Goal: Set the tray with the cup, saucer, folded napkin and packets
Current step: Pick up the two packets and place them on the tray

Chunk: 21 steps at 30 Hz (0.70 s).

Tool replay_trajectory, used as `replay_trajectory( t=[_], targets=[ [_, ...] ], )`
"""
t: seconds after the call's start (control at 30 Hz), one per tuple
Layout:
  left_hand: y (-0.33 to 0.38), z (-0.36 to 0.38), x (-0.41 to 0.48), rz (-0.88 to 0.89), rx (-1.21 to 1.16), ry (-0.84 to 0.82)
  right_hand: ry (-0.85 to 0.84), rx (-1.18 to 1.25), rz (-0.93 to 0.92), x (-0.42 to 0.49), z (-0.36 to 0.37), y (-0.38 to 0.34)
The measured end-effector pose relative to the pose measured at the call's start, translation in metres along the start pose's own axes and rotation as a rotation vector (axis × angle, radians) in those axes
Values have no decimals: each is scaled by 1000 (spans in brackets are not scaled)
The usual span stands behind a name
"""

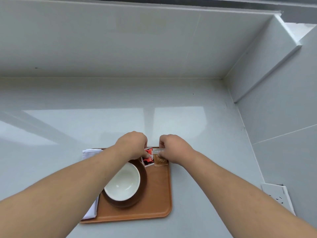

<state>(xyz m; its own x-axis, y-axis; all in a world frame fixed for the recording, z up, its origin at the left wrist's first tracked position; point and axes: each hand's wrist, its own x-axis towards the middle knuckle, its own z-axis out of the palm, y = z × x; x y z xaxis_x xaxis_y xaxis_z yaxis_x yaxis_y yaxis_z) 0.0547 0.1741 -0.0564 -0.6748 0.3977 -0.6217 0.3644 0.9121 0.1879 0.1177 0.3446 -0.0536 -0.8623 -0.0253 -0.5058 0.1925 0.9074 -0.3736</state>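
Observation:
An orange-brown tray (154, 200) lies on the pale counter. On it a white cup (122, 182) sits on a dark brown saucer (142, 184). A white folded napkin (90, 213) lies along the tray's left side, mostly hidden under my left forearm. At the tray's far right corner lie a red packet (148, 158) and a brown packet (160, 161), side by side. My left hand (133, 145) pinches the red packet. My right hand (173, 148) pinches the brown packet at its top edge.
The glossy grey counter (103, 117) runs back to a tiled wall (120, 40). A side wall closes in on the right, with a white socket plate (277, 196) low on it. A ledge (267, 54) juts out at the upper right.

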Motion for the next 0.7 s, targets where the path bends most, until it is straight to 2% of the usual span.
replay_trajectory(
  t=[0.17, 0.37, 0.53, 0.7],
  targets=[
    [1, 4, 2, -63, 84, 31, -3, -59, 114, 0, 8, 4],
    [3, 1, 5, -23, 161, 47, 46, -58, 149, -6, 8, 10],
    [5, 9, 2, -25, 89, 89, 7, -63, 94, -11, 9, 12],
    [12, 15, 1, -32, 129, 15, -10, -196, 34, -19, 18, 9]
  ],
)
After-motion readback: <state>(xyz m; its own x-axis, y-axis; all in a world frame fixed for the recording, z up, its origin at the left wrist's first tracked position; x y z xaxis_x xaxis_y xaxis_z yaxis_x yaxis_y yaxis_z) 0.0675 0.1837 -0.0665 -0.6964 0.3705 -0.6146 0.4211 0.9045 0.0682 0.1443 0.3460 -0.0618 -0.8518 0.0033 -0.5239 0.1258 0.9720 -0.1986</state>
